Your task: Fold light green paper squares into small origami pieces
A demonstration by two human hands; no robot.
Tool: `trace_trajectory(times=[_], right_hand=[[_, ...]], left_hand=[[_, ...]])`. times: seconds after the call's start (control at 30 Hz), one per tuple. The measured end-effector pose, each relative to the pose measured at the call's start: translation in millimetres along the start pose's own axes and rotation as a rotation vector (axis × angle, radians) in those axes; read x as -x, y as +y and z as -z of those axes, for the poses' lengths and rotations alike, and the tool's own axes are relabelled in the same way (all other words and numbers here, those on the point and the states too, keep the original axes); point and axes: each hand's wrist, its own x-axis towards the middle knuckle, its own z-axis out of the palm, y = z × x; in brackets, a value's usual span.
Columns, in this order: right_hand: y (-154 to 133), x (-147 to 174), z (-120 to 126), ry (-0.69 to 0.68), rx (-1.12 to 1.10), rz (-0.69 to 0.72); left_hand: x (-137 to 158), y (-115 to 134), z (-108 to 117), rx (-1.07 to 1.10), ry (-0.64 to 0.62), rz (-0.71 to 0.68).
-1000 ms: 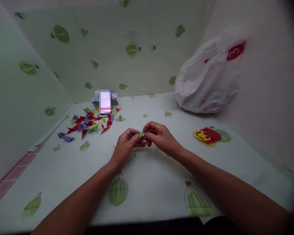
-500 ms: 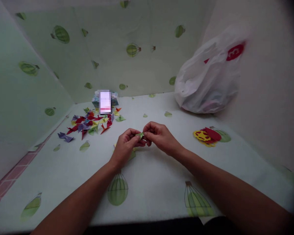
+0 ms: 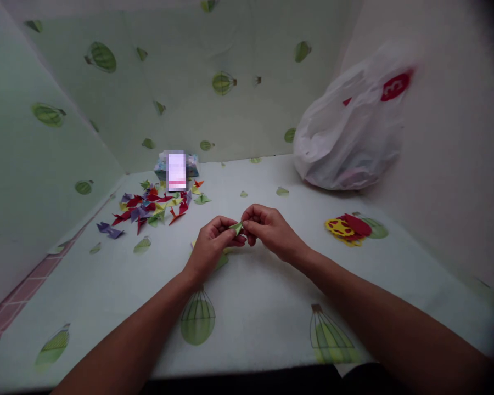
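A small folded piece of green paper (image 3: 236, 227) is held between my two hands above the middle of the table. My left hand (image 3: 214, 237) is closed on its left side, thumb on top. The thumb and fingertips of my right hand (image 3: 269, 229) pinch its right end. Under my left hand lie yellow and green papers (image 3: 222, 260), mostly hidden by the hand. Farther back on the left is a loose pile of folded paper cranes (image 3: 148, 207) in red, purple, yellow, green and orange.
A phone (image 3: 177, 171), partly blurred out, leans on a tissue box (image 3: 194, 165) behind the pile. A full white plastic bag (image 3: 349, 131) stands at the back right. Red and yellow cut-out shapes (image 3: 348, 229) lie on the right of the balloon-patterned tablecloth (image 3: 267, 318).
My hands stay in nearly the same place. The green paper shows slightly more of its surface between my fingers.
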Motion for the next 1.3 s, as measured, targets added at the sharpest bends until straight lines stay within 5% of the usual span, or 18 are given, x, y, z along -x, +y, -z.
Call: trace_trajectory(times=[0.4, 0.87, 1.1, 1.3], right_hand=[[0.8, 0.0, -0.4, -0.06, -0.03, 0.03], [2.0, 3.1, 1.9, -0.044, 0.268, 0.156], [-3.3, 0.5, 3.2, -0.047, 0.099, 0.042], [-1.5, -1.7, 5.3, -0.037, 0.201, 0.066]], left_hand=[[-0.2, 1.6, -2.6, 0.004, 0.063, 0.016], [-0.7, -0.5, -0.6, 0.021, 0.066, 0.072], [0.7, 0.2, -0.8, -0.013, 0.093, 0.055], [0.9, 2.9, -2.7, -0.052, 0.098, 0.02]])
